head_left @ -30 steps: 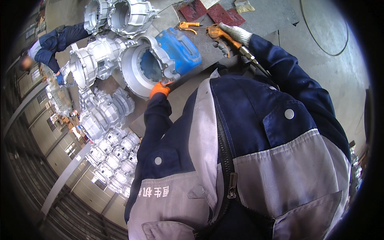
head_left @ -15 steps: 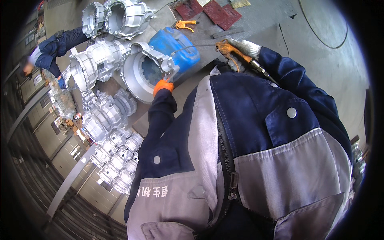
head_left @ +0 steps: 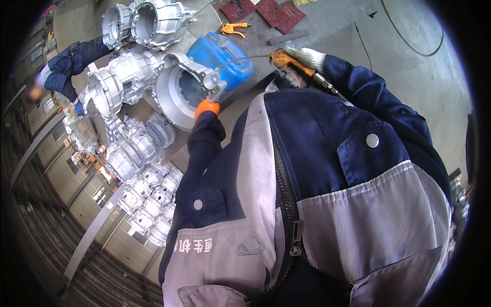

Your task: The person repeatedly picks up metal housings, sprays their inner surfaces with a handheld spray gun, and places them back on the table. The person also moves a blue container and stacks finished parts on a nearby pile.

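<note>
My left hand (head_left: 207, 108), in an orange glove, is closed on a lug at the near right rim of a silver cast-metal housing (head_left: 162, 97). Its fingertips are partly hidden. The round housing stands with its wide opening facing up toward me. In a white and grey glove, my right hand (head_left: 309, 59) is wrapped round an orange air blow gun (head_left: 287, 62). A long thin nozzle (head_left: 245, 59) runs left from the gun, across a blue plastic jerrycan (head_left: 240, 66), toward the housing's rim. Behind the grip sits a metal coupling (head_left: 323, 82).
Another orange blow gun (head_left: 234, 29) lies beyond the jerrycan, near dark red sheets (head_left: 280, 16) and a dark bar (head_left: 288, 38). More silver housings (head_left: 120, 84) crowd the left. A co-worker (head_left: 64, 71) bends over there. A hose (head_left: 409, 48) curves across the far right floor.
My right hand and the blow gun have moved slightly left, toward the housing. My left hand keeps its hold on the rim. The whole view has shifted a little.
</note>
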Motion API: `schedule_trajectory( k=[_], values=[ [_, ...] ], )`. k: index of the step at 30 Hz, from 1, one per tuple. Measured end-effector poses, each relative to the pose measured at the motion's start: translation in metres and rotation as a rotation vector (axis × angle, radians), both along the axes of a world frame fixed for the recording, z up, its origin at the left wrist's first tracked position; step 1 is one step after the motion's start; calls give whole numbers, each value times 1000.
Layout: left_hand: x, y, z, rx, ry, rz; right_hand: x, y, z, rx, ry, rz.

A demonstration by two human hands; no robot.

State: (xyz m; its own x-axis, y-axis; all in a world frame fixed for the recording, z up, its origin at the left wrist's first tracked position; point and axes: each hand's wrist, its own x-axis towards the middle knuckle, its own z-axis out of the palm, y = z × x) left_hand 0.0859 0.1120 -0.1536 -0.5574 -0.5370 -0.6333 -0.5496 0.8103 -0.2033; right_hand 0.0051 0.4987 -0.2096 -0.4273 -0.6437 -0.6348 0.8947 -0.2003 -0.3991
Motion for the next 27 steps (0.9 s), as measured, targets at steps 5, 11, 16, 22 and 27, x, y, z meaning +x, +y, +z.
schedule_trajectory(
  k=[5, 11, 16, 22, 27],
  values=[
    [0, -3, -3, -41, 6, -14, -2, -1, 10, -84, -95, 23],
    [5, -11, -17, -30, 26, -22, -7, -4, 13, -112, -113, -19],
    [7, -8, -15, -33, 80, -20, -5, -8, 13, -160, -149, -48],
    [-30, 2, 23, -137, -62, -102, -5, 4, 30, -232, -118, -94],
    [-65, -9, 48, -134, -49, -152, -4, 17, 57, -60, -136, -88]
  ],
)
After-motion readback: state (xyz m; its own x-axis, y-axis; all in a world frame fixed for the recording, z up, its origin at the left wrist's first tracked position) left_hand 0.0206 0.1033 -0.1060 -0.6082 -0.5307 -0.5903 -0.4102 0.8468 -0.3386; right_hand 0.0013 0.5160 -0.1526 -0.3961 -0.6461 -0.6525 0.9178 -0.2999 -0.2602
